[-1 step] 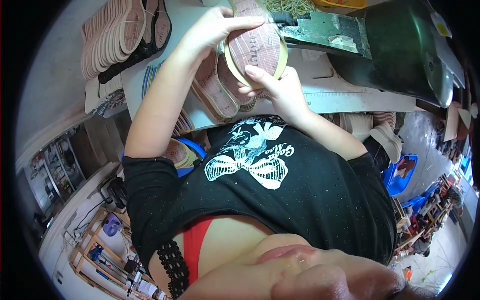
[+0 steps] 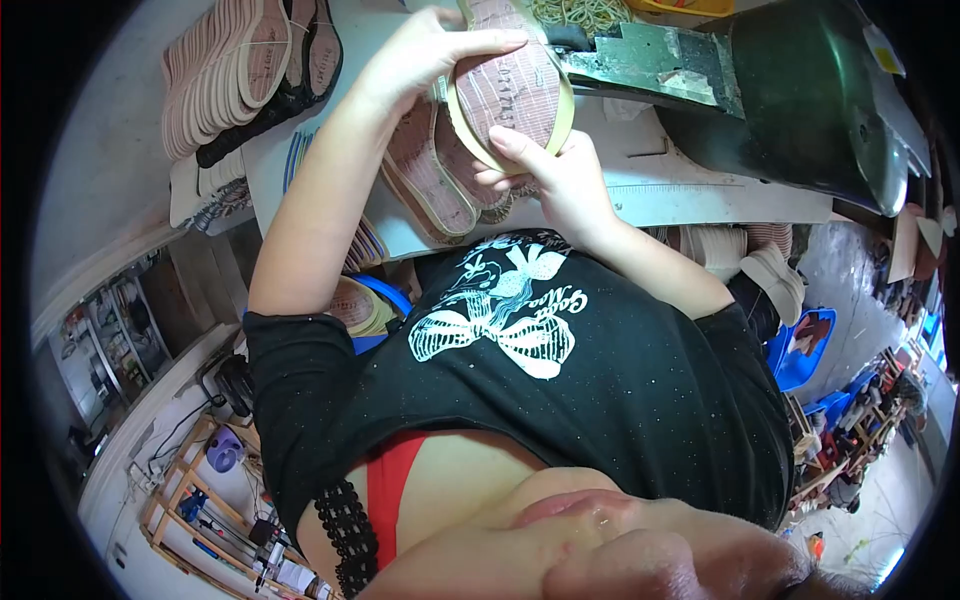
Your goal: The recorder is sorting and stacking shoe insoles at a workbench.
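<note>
Both my hands hold a pinkish, streaked shoe sole (image 2: 507, 95) with a pale yellow rim, printed side up. My left hand (image 2: 425, 60) grips its left edge, with the thumb laid across the upper part. At the near end my right hand (image 2: 560, 180) pinches the sole, thumb on top and fingers curled underneath. The sole's right edge is at the dark tip of a green machine's arm (image 2: 650, 65); I cannot tell whether they touch. More soles (image 2: 430, 180) of the same kind lie on the white table (image 2: 690, 200) beneath my hands.
Stacked soles (image 2: 225, 80) stand at the far left. The machine's large green body (image 2: 810, 100) fills the far right. Behind its arm are a heap of pale cords (image 2: 580, 12) and a yellow tray (image 2: 685, 6). A hex key (image 2: 648, 154) lies on the table.
The sole and both my hands have shifted very slightly away from me. My grip on it looks the same.
</note>
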Demonstrator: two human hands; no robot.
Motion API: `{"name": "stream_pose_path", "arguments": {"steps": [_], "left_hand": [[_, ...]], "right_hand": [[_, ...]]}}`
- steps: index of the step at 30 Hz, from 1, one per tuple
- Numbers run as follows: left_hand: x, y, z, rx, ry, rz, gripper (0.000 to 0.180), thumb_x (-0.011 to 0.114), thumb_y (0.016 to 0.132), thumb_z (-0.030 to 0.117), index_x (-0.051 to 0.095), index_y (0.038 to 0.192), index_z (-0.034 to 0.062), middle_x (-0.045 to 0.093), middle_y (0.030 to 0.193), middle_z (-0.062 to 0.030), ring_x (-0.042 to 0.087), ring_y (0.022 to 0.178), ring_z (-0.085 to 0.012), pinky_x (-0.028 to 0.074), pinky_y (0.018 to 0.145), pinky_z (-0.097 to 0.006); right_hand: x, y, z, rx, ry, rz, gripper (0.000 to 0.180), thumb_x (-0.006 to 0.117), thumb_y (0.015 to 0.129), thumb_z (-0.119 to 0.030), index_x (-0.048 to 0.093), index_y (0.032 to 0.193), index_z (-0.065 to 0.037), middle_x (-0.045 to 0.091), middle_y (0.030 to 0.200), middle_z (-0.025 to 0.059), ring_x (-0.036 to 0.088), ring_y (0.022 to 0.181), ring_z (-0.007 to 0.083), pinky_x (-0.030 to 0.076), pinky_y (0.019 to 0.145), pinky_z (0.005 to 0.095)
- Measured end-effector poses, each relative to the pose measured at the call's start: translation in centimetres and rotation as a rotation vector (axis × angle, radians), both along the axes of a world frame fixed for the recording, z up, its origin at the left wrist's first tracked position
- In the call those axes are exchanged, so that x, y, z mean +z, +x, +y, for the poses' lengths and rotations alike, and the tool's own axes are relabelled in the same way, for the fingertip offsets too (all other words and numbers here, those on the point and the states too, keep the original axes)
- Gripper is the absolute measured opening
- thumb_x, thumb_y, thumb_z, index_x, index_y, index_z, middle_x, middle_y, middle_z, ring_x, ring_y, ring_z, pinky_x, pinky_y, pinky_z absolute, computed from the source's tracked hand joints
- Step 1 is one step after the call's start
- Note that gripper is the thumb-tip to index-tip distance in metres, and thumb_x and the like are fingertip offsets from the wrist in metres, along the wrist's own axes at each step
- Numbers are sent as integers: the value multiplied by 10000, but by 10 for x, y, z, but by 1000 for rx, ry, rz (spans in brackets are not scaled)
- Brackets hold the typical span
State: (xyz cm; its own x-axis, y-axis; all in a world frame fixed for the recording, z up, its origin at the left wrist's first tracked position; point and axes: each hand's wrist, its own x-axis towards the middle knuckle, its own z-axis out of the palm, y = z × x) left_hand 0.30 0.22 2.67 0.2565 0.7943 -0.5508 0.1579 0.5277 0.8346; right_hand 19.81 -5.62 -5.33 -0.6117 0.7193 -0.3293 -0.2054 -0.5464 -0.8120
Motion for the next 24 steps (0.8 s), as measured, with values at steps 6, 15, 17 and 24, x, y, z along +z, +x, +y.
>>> {"name": "stream_pose_path", "arguments": {"steps": [6,15,17,24], "left_hand": [[-25,-21,24,-457,647,736,841,761,677,426,405,1366,103,319,1450,-154,269,1348,-300,228,1109,-395],[-11,-27,60,-619,373,684,468,749,699,429,533,876,53,552,864,-57,496,808,-161,420,724,-300],[-15,-29,54,-530,363,634,456,747,703,433,523,842,61,539,823,-45,481,777,-153,412,700,-296],[-11,-32,36,-339,253,686,391,733,739,392,519,776,67,506,761,-24,467,734,-123,400,634,-278]], "right_hand": [[2,-18,14,-7,-35,47,294,621,878,-228,623,988,45,668,799,134,656,669,158,520,614,246],[2,-20,20,-151,-20,160,326,567,917,-205,573,1088,73,656,963,159,675,819,195,553,719,266],[3,-19,20,-158,4,153,330,560,922,-213,580,1072,80,657,956,156,672,830,189,553,724,259],[7,-15,28,-109,-86,225,323,546,926,-199,575,1060,94,654,974,176,672,859,205,553,749,277]]}}
